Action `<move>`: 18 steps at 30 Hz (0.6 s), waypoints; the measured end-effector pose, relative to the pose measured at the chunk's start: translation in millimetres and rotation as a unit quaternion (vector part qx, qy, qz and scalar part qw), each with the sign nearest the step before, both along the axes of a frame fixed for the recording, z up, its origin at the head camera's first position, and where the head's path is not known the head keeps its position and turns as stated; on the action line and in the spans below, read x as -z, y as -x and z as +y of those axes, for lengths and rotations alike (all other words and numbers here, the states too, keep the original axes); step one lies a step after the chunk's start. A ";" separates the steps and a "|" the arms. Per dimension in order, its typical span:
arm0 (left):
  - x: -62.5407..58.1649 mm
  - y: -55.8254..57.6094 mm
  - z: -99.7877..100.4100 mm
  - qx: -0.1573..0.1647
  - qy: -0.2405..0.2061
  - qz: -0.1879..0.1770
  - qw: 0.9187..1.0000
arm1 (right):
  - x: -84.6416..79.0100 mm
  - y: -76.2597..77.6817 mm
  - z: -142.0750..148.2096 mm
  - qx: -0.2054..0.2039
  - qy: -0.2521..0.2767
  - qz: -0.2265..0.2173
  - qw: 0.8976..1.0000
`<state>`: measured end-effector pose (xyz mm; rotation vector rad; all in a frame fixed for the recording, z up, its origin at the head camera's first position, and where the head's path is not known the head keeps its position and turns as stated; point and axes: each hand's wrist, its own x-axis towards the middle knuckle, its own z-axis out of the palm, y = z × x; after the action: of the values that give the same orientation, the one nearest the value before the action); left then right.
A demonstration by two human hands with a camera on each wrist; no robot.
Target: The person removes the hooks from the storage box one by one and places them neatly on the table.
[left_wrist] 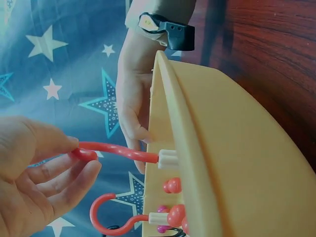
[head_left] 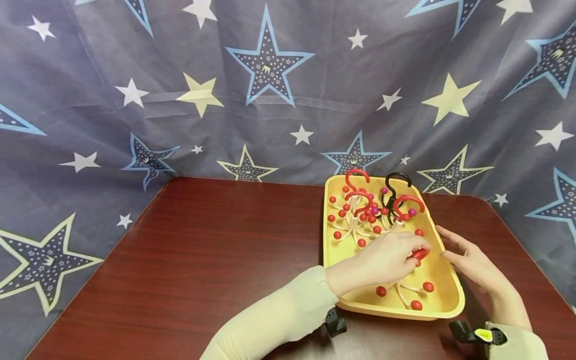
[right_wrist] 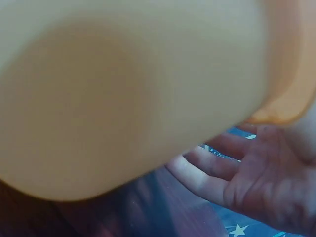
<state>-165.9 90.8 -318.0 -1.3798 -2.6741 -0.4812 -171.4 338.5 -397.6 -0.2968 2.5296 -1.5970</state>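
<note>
My left hand (head_left: 390, 256) pinches the red hook (left_wrist: 121, 150) of a hanger between thumb and fingers, over the front half of a yellow tray (head_left: 400, 313). Below that hook, pale curved prongs (head_left: 403, 298) tipped with red balls spread on the tray floor. Against the tray's right outer wall rests my right hand (head_left: 478, 265), its fingers fairly straight and its thumb near the rim. Several similar hangers crowd the back of the tray, among them one with a red hook (head_left: 357, 175) and one with a black hook (head_left: 398, 176).
The tray stands on the right side of a dark red-brown wooden table (head_left: 216, 240). Behind the table hangs a grey-blue cloth (head_left: 310, 60) with stars. A black wrist strap (head_left: 335, 322) shows at the left sleeve near the tray's front corner.
</note>
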 end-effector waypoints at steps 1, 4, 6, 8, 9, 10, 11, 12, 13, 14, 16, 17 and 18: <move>-0.3 0.1 0.1 -0.004 0.000 -0.001 1.000 | 0.1 0.1 0.2 0.001 0.003 -0.002 1.000; -1.5 0.7 0.0 -0.017 0.006 -0.006 1.000 | 0.6 0.1 0.4 0.005 0.009 -0.004 1.000; -2.0 1.4 -1.0 -0.021 0.010 -0.003 1.000 | 0.9 -0.1 0.3 0.008 0.010 -0.003 1.000; -2.3 2.7 -3.1 -0.023 0.008 0.003 1.000 | 1.1 -0.3 0.2 0.012 0.007 -0.004 1.000; -2.4 3.5 -4.4 -0.024 0.005 0.007 1.000 | 1.2 -0.4 0.1 0.013 0.005 -0.003 1.000; -2.5 4.3 -5.8 -0.023 -0.001 0.011 1.000 | 1.3 -0.4 0.1 0.015 0.003 -0.003 1.000; -2.6 5.3 -7.4 -0.022 -0.007 0.016 1.000 | 1.4 -0.4 0.0 0.017 0.001 -0.002 1.000; -3.0 6.3 -8.9 -0.021 -0.015 0.018 1.000 | 1.5 -0.5 0.0 0.017 -0.001 -0.001 1.000; -3.6 7.1 -10.6 -0.019 -0.022 0.018 0.999 | 1.7 -0.4 -0.1 0.018 -0.002 0.000 1.000; -4.1 8.0 -12.3 -0.017 -0.028 0.017 0.999 | 1.8 -0.3 -0.3 0.019 0.000 0.000 1.000; -5.5 9.7 -16.1 -0.012 -0.039 0.017 0.999 | 2.2 0.0 -0.8 0.018 0.004 0.000 1.000; -6.6 10.4 -18.5 -0.011 -0.043 0.012 0.999 | 2.4 0.2 -1.1 0.018 0.005 0.000 1.000; -7.7 10.8 -20.9 -0.012 -0.045 0.009 0.999 | 2.5 0.4 -1.4 0.019 0.005 0.000 1.000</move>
<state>-176.7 70.0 -310.3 -1.3204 -2.6164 -0.5776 -171.8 337.0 -400.1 -0.2529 2.5433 -1.6232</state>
